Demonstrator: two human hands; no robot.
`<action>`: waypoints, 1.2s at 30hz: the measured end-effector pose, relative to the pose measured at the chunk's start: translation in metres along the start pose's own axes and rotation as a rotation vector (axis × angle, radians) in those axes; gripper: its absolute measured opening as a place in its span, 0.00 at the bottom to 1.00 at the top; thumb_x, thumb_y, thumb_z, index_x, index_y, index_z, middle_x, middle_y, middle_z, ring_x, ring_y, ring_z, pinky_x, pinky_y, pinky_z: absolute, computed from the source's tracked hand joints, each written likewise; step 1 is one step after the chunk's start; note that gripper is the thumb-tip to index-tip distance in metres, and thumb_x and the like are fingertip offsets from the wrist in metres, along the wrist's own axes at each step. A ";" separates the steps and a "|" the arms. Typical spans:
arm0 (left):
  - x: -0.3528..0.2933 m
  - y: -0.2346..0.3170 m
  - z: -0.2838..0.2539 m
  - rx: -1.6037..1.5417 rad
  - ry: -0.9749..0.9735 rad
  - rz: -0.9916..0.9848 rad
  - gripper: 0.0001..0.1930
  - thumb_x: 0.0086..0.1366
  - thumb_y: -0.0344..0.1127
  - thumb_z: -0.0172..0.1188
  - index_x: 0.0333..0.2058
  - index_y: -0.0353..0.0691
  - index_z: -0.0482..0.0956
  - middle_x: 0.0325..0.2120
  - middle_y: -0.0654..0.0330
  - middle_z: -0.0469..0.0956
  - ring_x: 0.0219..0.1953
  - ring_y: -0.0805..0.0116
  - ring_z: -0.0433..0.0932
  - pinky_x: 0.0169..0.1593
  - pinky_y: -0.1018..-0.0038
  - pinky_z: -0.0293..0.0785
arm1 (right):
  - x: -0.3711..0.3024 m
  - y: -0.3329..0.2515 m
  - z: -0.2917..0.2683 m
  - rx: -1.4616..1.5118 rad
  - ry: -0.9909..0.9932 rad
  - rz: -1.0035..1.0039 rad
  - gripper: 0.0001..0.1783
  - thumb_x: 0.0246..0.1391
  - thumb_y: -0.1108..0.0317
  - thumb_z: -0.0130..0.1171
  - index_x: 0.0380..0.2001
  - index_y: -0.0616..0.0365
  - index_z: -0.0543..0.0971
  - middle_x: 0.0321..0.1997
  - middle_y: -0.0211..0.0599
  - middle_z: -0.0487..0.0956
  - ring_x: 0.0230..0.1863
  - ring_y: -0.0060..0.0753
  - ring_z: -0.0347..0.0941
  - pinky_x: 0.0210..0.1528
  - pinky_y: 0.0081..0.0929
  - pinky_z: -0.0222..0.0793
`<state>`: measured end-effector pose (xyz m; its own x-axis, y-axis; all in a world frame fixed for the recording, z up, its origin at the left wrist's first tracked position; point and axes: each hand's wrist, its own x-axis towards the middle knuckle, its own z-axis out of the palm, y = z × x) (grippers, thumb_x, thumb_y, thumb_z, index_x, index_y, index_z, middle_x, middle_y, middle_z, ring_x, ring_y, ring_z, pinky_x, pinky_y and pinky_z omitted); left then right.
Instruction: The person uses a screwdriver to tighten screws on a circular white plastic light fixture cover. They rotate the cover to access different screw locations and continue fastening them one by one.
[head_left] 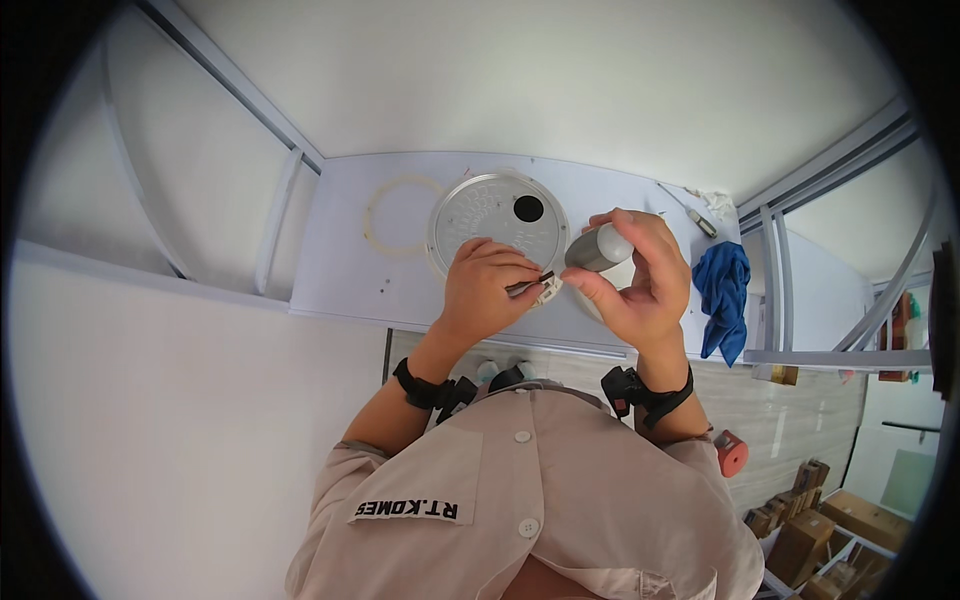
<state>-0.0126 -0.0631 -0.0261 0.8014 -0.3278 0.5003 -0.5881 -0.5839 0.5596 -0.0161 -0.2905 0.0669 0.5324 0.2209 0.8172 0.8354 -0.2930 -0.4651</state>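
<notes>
My left hand (488, 288) is closed on a small thin dark tool (530, 286) whose tip points right. My right hand (635, 285) pinches a grey cylindrical part (598, 248) between thumb and fingers, its end close to the tool's tip. Both hands hover over the near edge of a white table (340, 270). Just behind them lies a round silver disc (485, 215) with a black hole (528, 208); the left hand covers its lower rim. Black straps sit on both wrists.
A thin pale ring (372, 215) lies left of the disc. A blue cloth (722, 290) hangs at the table's right edge, with a screwdriver (690, 212) and crumpled white material (715, 200) behind it. A red object (732, 452) and cardboard boxes (820, 520) are on the floor, lower right.
</notes>
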 end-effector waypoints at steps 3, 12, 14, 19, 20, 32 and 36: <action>0.001 0.001 0.000 -0.009 -0.009 -0.015 0.05 0.56 0.37 0.80 0.31 0.50 0.94 0.37 0.72 0.93 0.50 0.68 0.88 0.65 0.58 0.74 | -0.002 0.001 0.002 -0.048 0.033 0.003 0.51 0.43 0.69 0.92 0.69 0.62 0.74 0.52 0.43 0.79 0.50 0.39 0.79 0.52 0.35 0.78; 0.000 0.004 -0.001 -0.017 -0.020 -0.035 0.05 0.56 0.37 0.79 0.32 0.49 0.94 0.37 0.71 0.93 0.50 0.68 0.87 0.65 0.59 0.74 | 0.003 0.003 0.010 -0.217 0.152 0.025 0.50 0.36 0.61 0.95 0.61 0.57 0.75 0.44 0.40 0.76 0.41 0.38 0.74 0.43 0.33 0.73; -0.001 0.003 0.000 -0.012 -0.018 -0.039 0.05 0.56 0.37 0.79 0.32 0.49 0.94 0.37 0.71 0.93 0.50 0.68 0.87 0.64 0.59 0.74 | 0.003 -0.002 0.013 -0.223 0.102 0.010 0.54 0.35 0.62 0.96 0.64 0.57 0.72 0.46 0.36 0.73 0.43 0.33 0.70 0.45 0.32 0.72; 0.003 0.008 -0.004 -0.003 -0.021 -0.062 0.05 0.55 0.37 0.79 0.32 0.49 0.94 0.37 0.71 0.93 0.50 0.67 0.87 0.64 0.60 0.74 | 0.009 -0.015 0.020 -0.305 0.113 0.000 0.54 0.35 0.61 0.96 0.62 0.59 0.73 0.42 0.36 0.74 0.39 0.33 0.70 0.41 0.30 0.70; 0.003 0.008 -0.004 -0.006 -0.021 -0.065 0.05 0.55 0.37 0.79 0.32 0.49 0.94 0.37 0.71 0.93 0.49 0.67 0.87 0.64 0.60 0.74 | 0.010 -0.019 0.022 -0.337 0.138 0.014 0.53 0.35 0.61 0.96 0.62 0.59 0.73 0.42 0.36 0.74 0.38 0.33 0.70 0.40 0.30 0.69; 0.003 0.006 -0.004 0.006 0.016 -0.029 0.04 0.55 0.37 0.80 0.30 0.49 0.94 0.35 0.72 0.92 0.48 0.68 0.87 0.60 0.62 0.76 | 0.013 -0.016 0.012 0.027 -0.135 0.183 0.41 0.58 0.75 0.80 0.72 0.61 0.72 0.56 0.48 0.83 0.57 0.42 0.84 0.57 0.37 0.82; 0.004 0.005 -0.005 -0.021 0.019 -0.011 0.04 0.55 0.37 0.80 0.30 0.49 0.94 0.35 0.72 0.92 0.48 0.69 0.87 0.60 0.63 0.76 | 0.006 -0.016 0.006 0.305 -0.130 0.289 0.35 0.65 0.76 0.71 0.74 0.59 0.72 0.67 0.58 0.81 0.65 0.52 0.83 0.64 0.43 0.80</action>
<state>-0.0131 -0.0635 -0.0184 0.8058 -0.3072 0.5062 -0.5816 -0.5713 0.5791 -0.0254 -0.2790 0.0767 0.7467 0.2910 0.5981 0.6412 -0.0758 -0.7636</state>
